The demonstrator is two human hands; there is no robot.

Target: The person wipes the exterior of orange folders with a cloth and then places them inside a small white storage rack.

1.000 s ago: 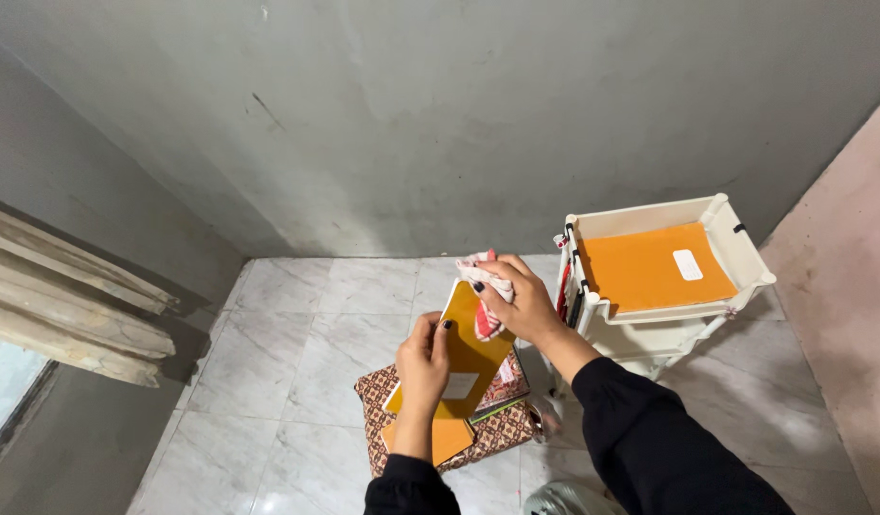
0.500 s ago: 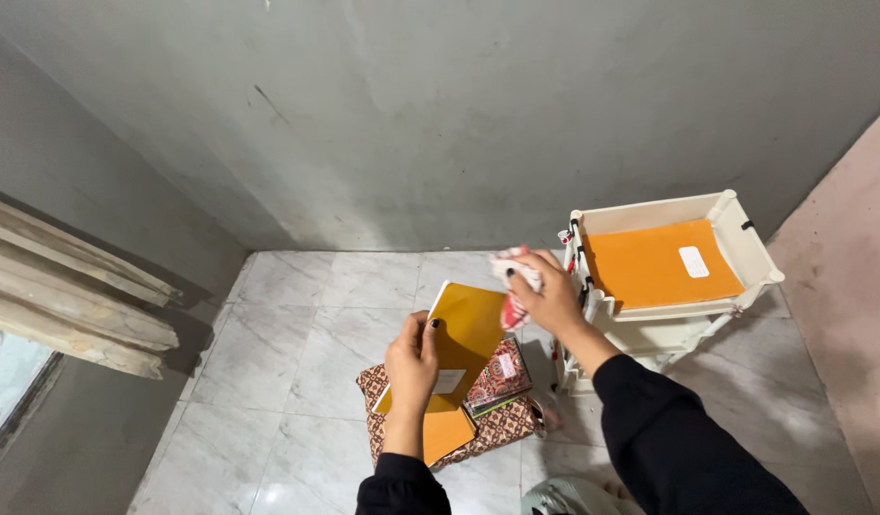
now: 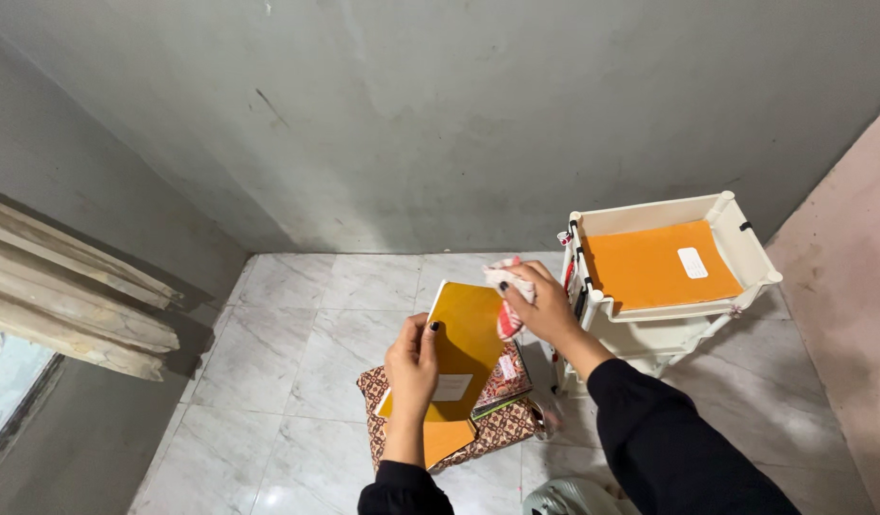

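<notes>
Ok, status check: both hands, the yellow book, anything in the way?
Left hand grips yellow notebook, tilted above patterned book stack. Right hand holds crumpled cloth at the notebook's top edge. White rack to the right, apart.

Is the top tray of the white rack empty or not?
Not empty. An orange notebook with a small white label lies flat in the top tray of the rack and covers most of its floor.
</notes>
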